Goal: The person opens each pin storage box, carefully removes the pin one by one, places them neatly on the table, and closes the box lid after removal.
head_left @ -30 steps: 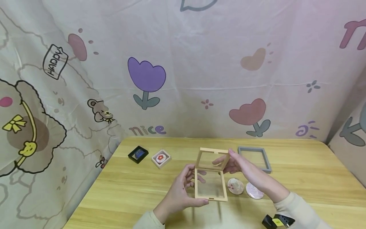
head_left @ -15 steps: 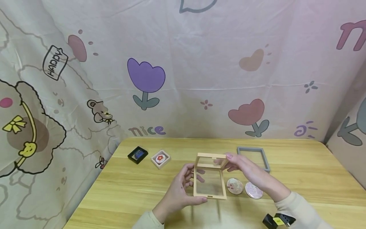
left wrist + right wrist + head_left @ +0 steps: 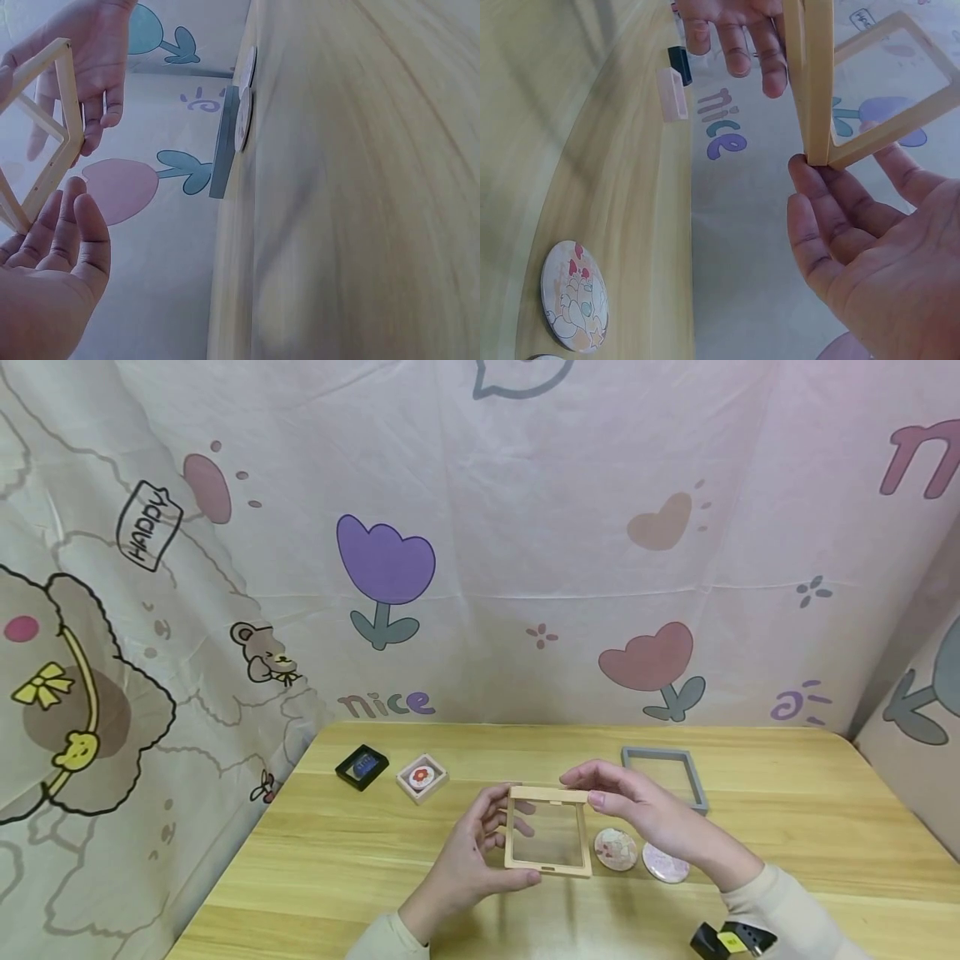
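A beige hinged display frame (image 3: 551,795) with clear windows is held above the table. Its two halves stand at an angle, as both wrist views show. My left hand (image 3: 474,853) grips the lower half by its left side, thumb along the front edge and fingers behind. At the right end of the upper half, my right hand (image 3: 651,806) has its thumb on the corner and its fingers reaching behind. In the right wrist view, fingertips (image 3: 801,166) lie right at the hinge corner of the frame (image 3: 820,82).
On the wooden table, two round badges lie to the right: one patterned with red hearts (image 3: 617,850), one pale purple (image 3: 666,865). Behind them lies a grey frame (image 3: 699,787). Back left are a small black box (image 3: 362,768) and a white box (image 3: 422,793) holding a red-flower disc.
The upper half of the frame has swung down toward the lower half, now seen nearly edge-on from the head. The right hand has moved with it; the left keeps its grip.
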The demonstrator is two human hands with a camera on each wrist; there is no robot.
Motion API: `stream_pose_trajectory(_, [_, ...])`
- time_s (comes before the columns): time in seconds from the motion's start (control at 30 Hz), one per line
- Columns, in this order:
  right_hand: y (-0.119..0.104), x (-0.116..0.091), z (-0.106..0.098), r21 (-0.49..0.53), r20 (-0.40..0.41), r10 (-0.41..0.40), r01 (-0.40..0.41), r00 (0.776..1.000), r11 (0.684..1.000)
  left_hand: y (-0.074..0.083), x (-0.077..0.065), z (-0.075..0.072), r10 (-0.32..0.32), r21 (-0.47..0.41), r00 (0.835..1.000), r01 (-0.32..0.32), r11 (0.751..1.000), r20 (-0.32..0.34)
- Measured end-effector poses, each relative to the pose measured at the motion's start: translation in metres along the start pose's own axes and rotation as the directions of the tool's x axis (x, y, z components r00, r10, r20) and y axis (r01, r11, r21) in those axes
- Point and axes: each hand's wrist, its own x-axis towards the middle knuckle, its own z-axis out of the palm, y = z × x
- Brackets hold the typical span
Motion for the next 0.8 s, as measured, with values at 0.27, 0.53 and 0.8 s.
stream_pose_trajectory(0.27, [0.006, -0.001, 0.007, -0.069, -0.059, -0.070, 0.066, 0.996, 0.995, 0.002, 0.001, -0.004, -0.020, -0.055, 1.000, 0.021, 0.998, 0.017])
stream_pose_trajectory(0.53, [0.011, -0.003, 0.011, -0.155, -0.083, -0.142, 0.128, 0.986, 0.980, 0.003, 0.000, -0.006, -0.045, -0.073, 0.999, 0.046, 0.996, 0.015])
stream_pose_trajectory(0.8, [0.012, -0.004, 0.013, -0.205, -0.110, -0.112, 0.087, 0.988, 0.975, 0.005, 0.002, -0.006, -0.084, -0.149, 0.995, 0.090, 0.985, 0.048])
